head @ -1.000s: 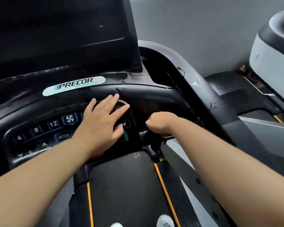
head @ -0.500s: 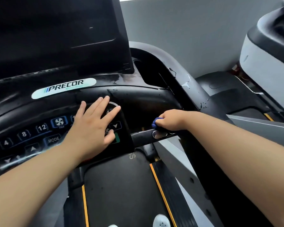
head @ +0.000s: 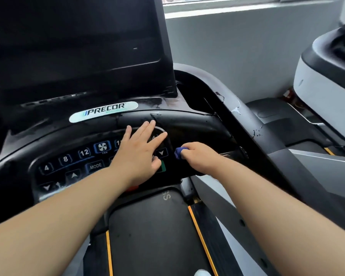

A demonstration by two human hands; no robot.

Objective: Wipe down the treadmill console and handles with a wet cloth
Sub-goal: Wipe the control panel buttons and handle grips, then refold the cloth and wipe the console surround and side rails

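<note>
The black treadmill console (head: 72, 162) fills the left, with numbered keys, a fan key and a MODE key under a dark screen (head: 74, 46). My left hand (head: 139, 154) lies flat on the right end of the keypad, fingers straight and spread. My right hand (head: 199, 156) is curled round a small blue cloth (head: 178, 152), only a corner of which shows at the fingertips. It presses the cloth on the short handle bar (head: 231, 154) just right of the keypad, under the curved black front handle (head: 197, 124).
The treadmill belt (head: 153, 232) with orange side stripes runs below the console. The grey right side rail (head: 237, 108) has chipped, spotted paint. Another machine (head: 327, 80) stands at the right, a grey wall and window sill behind.
My right hand has slid left along the short handle bar toward the keypad, and the blue cloth now shows at its fingertips. My left hand stays flat on the keypad.
</note>
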